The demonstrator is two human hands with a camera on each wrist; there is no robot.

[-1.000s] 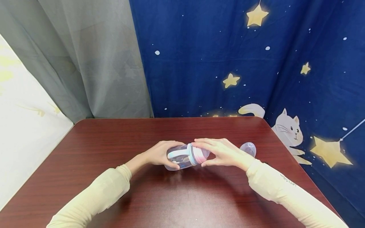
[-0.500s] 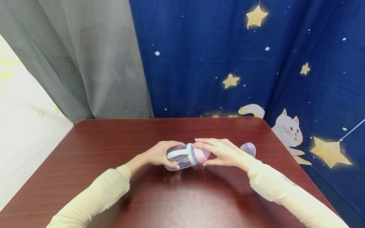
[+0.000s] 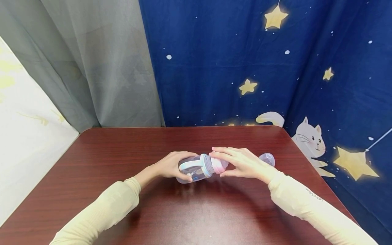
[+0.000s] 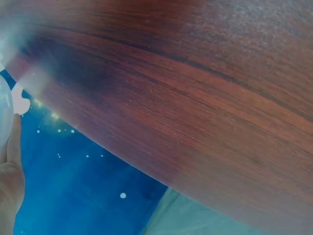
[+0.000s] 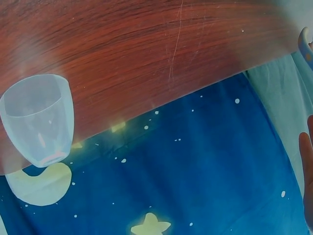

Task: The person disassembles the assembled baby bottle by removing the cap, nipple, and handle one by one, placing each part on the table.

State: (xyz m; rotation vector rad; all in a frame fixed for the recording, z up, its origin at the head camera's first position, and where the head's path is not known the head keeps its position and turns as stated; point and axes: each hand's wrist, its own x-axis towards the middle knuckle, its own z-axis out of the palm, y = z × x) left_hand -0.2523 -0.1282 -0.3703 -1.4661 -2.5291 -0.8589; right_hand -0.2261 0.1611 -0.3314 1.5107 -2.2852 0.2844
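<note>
A clear baby bottle [image 3: 199,174] with a pale blue handle [image 3: 191,164] lies tilted on its side in the head view, its mouth end to the right. My left hand [image 3: 171,164] grips the bottle's body around the base end. My right hand [image 3: 242,164] holds the pink screw ring [image 3: 218,165], thumb below and fingers above, with a translucent teat partly hidden by the palm. Clear bottle neck shows between the blue collar and the pink ring. Both wrist views catch only edges of the hands, such as the right fingers [image 5: 306,152].
Just beyond my right wrist stands a clear dome-shaped cap [image 3: 267,159], seen whole as a cup-like shape in the right wrist view. The dark red wooden table [image 3: 122,143] ends at a back edge before grey and starry blue curtains [image 3: 214,68].
My right hand has moved slightly right, drawing the pink ring away from the blue collar, so more of the clear neck shows. The left hand and bottle body stay still.
</note>
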